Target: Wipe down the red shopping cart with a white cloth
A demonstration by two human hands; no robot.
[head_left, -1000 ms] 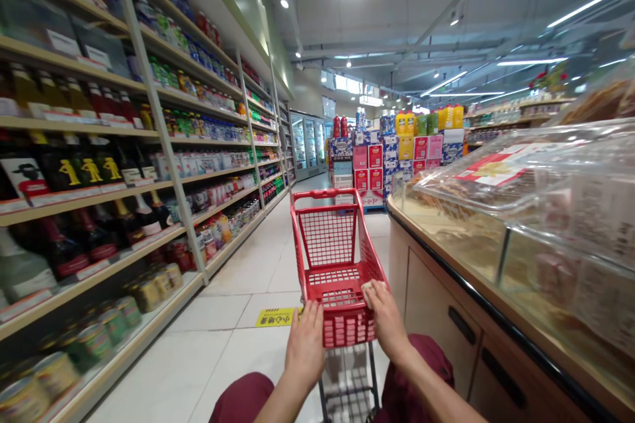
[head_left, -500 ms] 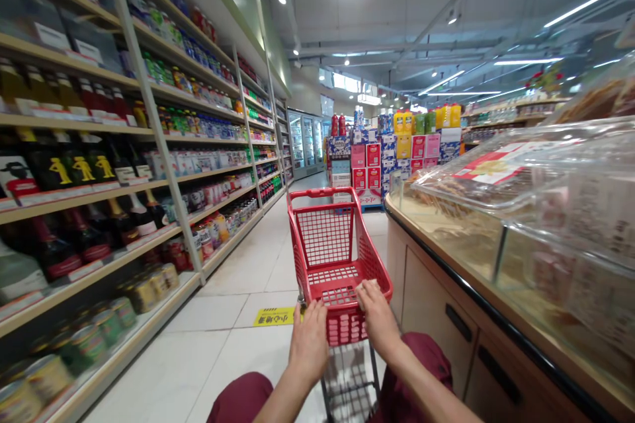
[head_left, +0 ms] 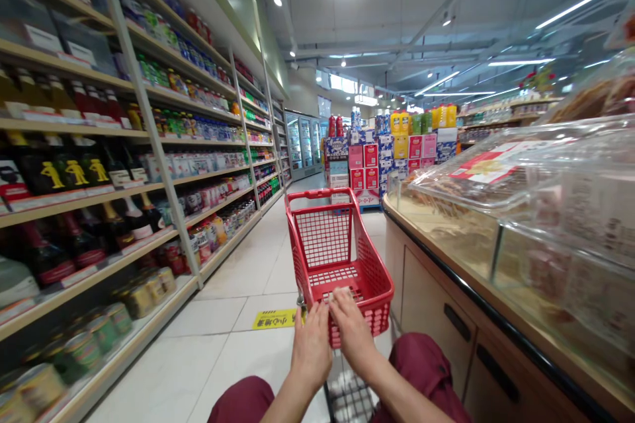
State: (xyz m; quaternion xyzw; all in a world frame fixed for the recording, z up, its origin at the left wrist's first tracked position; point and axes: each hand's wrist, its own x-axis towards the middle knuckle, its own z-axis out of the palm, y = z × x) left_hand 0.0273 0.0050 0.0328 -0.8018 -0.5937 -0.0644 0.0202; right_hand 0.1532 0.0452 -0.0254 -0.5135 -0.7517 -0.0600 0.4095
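Note:
A red plastic shopping cart [head_left: 378, 281] stands before me, its basket holding nothing that I can see. My left hand [head_left: 311, 347] grips the near rim of the basket at its left corner, fingers laid over the edge. Right beside it, my right hand [head_left: 353, 334] is hooked over the same rim near the middle, the two hands almost touching. The cart's handle bar [head_left: 320, 194] is on the far side, away from me. Part of the rim is hidden under my fingers.
Drink shelves [head_left: 213, 139] line the left side. A wooden counter [head_left: 426, 277] with plastic-covered food runs close along the right. Stacked drink boxes [head_left: 364, 168] stand ahead, with glass-door fridges [head_left: 303, 139] further back. A yellow floor sticker [head_left: 274, 319] lies left of the cart.
My right hand has slid left along the near rim, from the right corner to beside my left hand. The left hand keeps its place on the cart.

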